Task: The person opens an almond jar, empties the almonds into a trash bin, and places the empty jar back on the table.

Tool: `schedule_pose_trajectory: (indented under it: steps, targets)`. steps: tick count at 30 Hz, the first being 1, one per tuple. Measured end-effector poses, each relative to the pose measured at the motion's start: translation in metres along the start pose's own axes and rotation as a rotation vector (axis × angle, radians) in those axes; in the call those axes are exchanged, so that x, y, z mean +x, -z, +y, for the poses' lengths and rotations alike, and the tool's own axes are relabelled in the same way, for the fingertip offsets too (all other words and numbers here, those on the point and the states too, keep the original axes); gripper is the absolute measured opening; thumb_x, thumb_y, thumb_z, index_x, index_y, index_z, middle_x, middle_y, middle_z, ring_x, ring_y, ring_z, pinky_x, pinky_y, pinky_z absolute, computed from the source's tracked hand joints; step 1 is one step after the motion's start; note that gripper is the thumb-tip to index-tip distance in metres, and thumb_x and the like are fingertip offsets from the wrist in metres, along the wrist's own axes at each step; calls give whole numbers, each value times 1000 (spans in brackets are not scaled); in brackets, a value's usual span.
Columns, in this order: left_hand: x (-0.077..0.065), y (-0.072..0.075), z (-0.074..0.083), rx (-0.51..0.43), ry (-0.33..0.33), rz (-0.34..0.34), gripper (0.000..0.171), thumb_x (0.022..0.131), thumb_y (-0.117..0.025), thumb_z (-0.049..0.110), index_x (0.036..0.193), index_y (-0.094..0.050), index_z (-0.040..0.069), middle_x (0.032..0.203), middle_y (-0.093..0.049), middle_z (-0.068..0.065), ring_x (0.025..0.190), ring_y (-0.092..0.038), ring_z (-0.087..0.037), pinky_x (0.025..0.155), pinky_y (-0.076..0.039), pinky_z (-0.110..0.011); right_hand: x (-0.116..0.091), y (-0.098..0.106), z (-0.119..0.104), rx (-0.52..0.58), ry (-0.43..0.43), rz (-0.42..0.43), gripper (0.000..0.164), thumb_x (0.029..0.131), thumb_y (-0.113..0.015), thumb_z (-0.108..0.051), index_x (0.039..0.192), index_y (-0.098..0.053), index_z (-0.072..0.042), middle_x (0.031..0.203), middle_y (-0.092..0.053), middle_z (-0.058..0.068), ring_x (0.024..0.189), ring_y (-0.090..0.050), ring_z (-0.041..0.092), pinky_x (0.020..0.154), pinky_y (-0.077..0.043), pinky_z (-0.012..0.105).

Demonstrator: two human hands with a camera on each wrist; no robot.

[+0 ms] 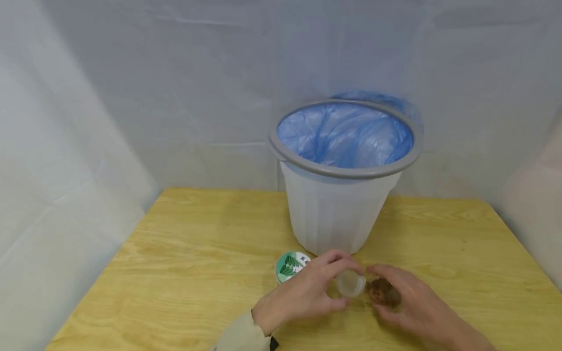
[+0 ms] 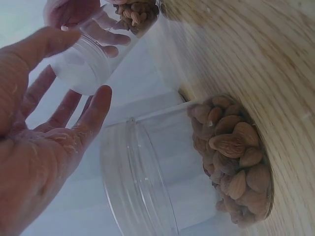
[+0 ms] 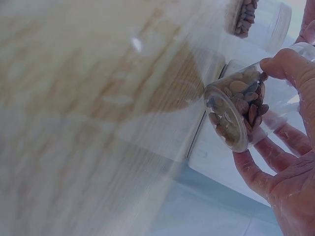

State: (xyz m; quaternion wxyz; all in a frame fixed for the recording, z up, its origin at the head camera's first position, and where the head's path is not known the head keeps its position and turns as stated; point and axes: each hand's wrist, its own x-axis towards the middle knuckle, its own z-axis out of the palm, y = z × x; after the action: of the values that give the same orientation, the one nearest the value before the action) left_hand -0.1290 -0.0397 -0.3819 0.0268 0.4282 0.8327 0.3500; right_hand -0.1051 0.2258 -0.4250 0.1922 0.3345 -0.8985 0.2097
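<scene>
A clear jar of almonds is tilted over in my right hand, its bottom toward the right and its capped end toward my left hand. In the right wrist view the right thumb and fingers grip its sides. My left hand curls round the clear lid at the other end, thumb on one side and fingertips on the other, as the left wrist view shows. A second clear jar of almonds stands upright on the table; a green and white label covers its top, partly hidden behind the left hand.
Behind the hands stands a white bin with a grey rim and a blue bag liner. The wooden table reaches back to a pale sheet hung behind and at the sides.
</scene>
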Motion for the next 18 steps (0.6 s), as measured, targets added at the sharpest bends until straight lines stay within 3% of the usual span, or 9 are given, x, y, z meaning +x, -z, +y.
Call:
schedule_pose_trajectory:
  steps: [3, 18]
  targets:
    - [0, 0, -1, 1, -1, 6, 49, 90, -78, 13, 135, -60, 22, 135, -56, 3, 124, -57, -8, 104, -47, -19, -1, 0, -1, -10, -21, -9, 72, 65, -92, -16, 130, -63, -18, 119, -69, -7, 102, -67, 9, 83, -59, 33]
    - [1, -1, -3, 13, 31, 37, 46, 92, -76, 24, 136, -60, 25, 131, -58, 4, 115, -60, -8, 94, -49, -16, -1, -1, -1, -7, -16, -2, 74, 64, -91, -15, 132, -62, -18, 121, -69, -6, 102, -67, 11, 84, -59, 31]
